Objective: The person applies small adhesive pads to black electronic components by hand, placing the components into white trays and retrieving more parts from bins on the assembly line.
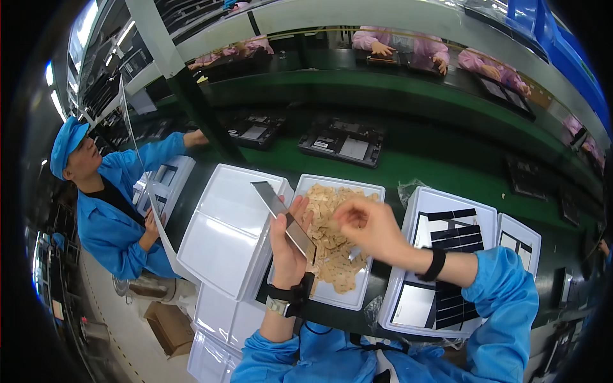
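Note:
My left hand grips a thin, flat silver-and-black panel by its edges and holds it tilted. My right hand hovers just to the right of the panel, thumb and fingers pinched together; whatever may be between them is hidden. Below both hands lies a heap of crumpled tan paper pieces in a shallow white tray. Under my right forearm, another white tray holds several flat black-and-silver panels, partly covered by the wrist.
White lidded boxes stand stacked on my left. Opened black devices sit along the green conveyor ahead. A co-worker in blue reaches toward it at left, beyond a post. People in pink work across the line.

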The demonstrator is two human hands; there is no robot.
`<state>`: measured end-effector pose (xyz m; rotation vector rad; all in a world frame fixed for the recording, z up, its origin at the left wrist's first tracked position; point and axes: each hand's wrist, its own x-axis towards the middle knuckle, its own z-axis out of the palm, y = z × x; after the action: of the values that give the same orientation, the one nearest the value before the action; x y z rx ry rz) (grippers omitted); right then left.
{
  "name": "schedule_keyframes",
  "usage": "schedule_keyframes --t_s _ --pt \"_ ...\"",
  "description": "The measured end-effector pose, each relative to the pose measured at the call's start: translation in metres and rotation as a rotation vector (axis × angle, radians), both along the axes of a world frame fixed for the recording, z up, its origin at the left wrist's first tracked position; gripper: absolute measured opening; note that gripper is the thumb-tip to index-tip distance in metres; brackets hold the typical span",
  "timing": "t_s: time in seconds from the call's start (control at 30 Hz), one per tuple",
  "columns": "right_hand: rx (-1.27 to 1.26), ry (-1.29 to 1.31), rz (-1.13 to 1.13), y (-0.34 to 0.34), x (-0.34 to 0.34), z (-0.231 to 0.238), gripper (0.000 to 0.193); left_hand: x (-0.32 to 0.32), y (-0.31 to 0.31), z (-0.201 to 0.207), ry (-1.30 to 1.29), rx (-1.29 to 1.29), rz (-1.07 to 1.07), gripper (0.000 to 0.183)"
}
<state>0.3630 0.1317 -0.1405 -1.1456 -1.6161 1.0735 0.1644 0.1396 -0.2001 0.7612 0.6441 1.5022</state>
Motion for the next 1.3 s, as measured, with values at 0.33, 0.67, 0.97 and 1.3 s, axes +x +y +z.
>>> schedule_keyframes --t_s 0.33,0.67,0.97,1.3 --pt "-0.048 0.006 0.047 -0.011 -0.011 -0.011 0.012 -0.002 0.006 0.004 -0.216 0.002 0.008 0.062" --pt "-0.097 -0.231 0.051 0.032 0.053 -0.009 0.020 -0.002 0.017 0.093 0.085 0.355 -0.001 0.071" --pt "0.093 -0.416 -0.468 -0.004 0.376 0.046 0.026 0.061 0.058 0.137 0.346 0.397 -0.190 0.074" --pt "-0.308 -0.877 -1.427 -0.055 0.697 -0.142 0.069 0.127 0.115 0.137 0.883 0.391 -0.382 0.084"
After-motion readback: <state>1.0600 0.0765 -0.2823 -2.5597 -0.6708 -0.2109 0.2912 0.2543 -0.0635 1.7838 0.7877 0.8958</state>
